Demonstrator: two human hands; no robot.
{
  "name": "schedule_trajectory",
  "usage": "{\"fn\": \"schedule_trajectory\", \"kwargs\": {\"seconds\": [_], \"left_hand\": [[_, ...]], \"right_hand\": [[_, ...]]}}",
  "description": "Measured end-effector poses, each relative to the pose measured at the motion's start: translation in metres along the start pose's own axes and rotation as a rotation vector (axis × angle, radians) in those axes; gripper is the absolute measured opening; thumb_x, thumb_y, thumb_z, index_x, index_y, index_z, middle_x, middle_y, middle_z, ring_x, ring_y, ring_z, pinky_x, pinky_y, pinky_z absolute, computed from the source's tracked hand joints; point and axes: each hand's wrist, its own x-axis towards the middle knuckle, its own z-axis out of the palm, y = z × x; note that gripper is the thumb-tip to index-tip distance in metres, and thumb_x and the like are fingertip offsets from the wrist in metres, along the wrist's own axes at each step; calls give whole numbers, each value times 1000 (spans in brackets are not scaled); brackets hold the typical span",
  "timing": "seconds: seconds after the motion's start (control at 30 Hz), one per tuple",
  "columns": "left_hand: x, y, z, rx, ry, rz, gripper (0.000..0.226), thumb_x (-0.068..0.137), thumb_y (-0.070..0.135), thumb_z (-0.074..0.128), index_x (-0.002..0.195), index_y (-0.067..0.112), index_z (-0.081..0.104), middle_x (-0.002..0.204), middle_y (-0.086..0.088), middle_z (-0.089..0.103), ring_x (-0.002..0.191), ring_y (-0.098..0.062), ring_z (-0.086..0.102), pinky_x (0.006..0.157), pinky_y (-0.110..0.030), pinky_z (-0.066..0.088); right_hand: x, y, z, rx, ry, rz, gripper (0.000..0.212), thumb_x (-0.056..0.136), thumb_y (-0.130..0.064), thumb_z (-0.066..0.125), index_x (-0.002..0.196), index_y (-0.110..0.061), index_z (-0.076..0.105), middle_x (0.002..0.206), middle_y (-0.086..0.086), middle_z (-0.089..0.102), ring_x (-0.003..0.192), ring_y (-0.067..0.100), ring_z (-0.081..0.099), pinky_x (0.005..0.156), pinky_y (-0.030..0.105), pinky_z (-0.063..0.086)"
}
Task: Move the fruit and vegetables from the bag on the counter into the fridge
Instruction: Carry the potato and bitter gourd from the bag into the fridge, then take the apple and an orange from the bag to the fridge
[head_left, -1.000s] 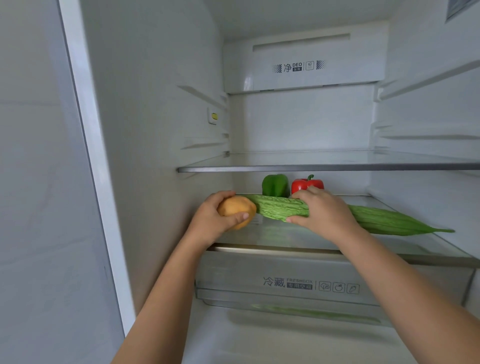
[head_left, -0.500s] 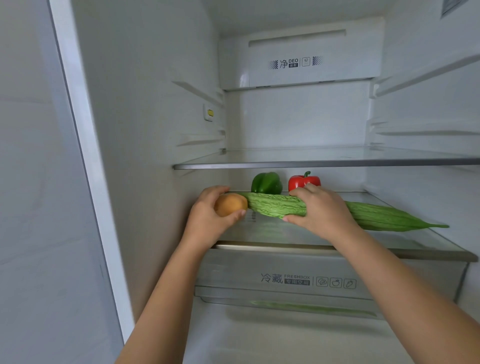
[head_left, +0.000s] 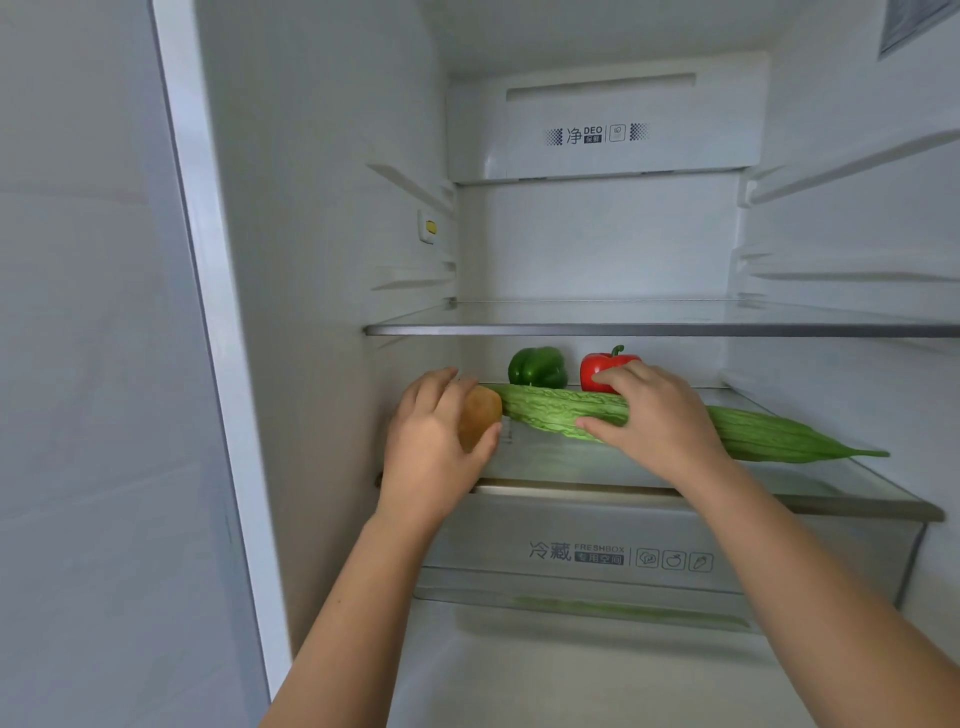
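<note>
Both hands reach into the open fridge at its lower glass shelf (head_left: 810, 486). My left hand (head_left: 436, 441) grips a brownish-yellow potato (head_left: 480, 415) at the shelf's left end. A long green bitter gourd (head_left: 753, 431) lies across the shelf, and my right hand (head_left: 654, 415) holds it near its left part with fingers curled over it. Behind them, at the back of the shelf, stand a green bell pepper (head_left: 537, 366) and a red bell pepper (head_left: 597, 371), the red one partly hidden by my right fingers. The bag and counter are out of sight.
An upper glass shelf (head_left: 649, 328) spans the fridge just above the peppers. Below the lower shelf sits a clear crisper drawer (head_left: 623, 556) with a label on its front. The fridge's left wall (head_left: 322, 312) stands close beside my left hand.
Both hands have pushed a little deeper into the shelf with the potato and the gourd. My left fingers now cover more of the potato.
</note>
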Motion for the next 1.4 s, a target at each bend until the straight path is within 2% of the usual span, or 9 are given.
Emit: {"fn": "schedule_trajectory", "kwargs": {"seconds": [0.1,0.23,0.4,0.53,0.7,1.03,1.23,1.33,1.4], "left_hand": [[-11,7,-3,26,31,34,49,75,41,47,107,8,63,114,-14,61,102,-36,57,83,-42,48],[-30,16,-7,77,41,59,44,79,37,46,109,9,62,114,-11,61,107,-33,55,83,-43,46],[-65,26,-9,41,85,5,40,81,33,47,108,8,65,115,-11,62,109,-34,55,88,-44,45],[-93,29,-6,-17,77,68,38,81,30,49,109,7,63,116,-12,62,113,-33,53,90,-47,45],[-123,32,1,-45,-5,132,38,80,29,48,107,8,63,114,-13,63,113,-33,54,90,-49,45],[-175,57,1,-296,-182,184,38,84,29,48,111,6,62,116,-12,62,111,-31,55,92,-44,45],[-206,113,-11,-438,-233,285,38,83,27,46,109,6,63,115,-13,63,111,-33,56,91,-44,45],[-230,151,-27,-582,-267,335,37,83,27,46,109,6,63,116,-13,63,112,-32,55,93,-44,43],[-249,177,-40,-664,-313,367,38,83,27,46,109,5,63,115,-13,63,111,-31,56,93,-45,45]], "right_hand": [[-10,-11,0,34,74,-1,43,81,-39,64,115,-13,61,109,8,62,101,28,55,87,39,41],[-28,-26,2,15,222,-26,34,80,-33,61,102,-8,66,95,12,66,85,34,61,79,41,45],[-64,-48,-5,50,308,3,41,81,-36,46,103,-7,65,98,10,66,88,32,59,83,44,47],[-101,-64,-3,97,348,39,36,83,-32,49,102,-7,66,98,9,66,89,28,58,81,40,46],[-147,-78,3,-9,289,103,35,83,-30,50,103,-6,65,100,10,66,90,30,59,82,48,48],[-229,-96,-16,-200,151,227,38,85,-31,49,106,-5,65,104,12,68,95,28,63,83,47,50],[-293,-102,-67,-343,139,408,40,83,-33,46,109,-9,65,108,9,68,99,26,62,91,47,47],[-332,-114,-101,-431,170,487,37,84,-30,48,108,-9,65,108,7,67,99,24,60,90,43,47],[-361,-124,-126,-482,177,552,36,84,-29,49,108,-8,65,108,7,67,98,25,60,88,46,48]]}}
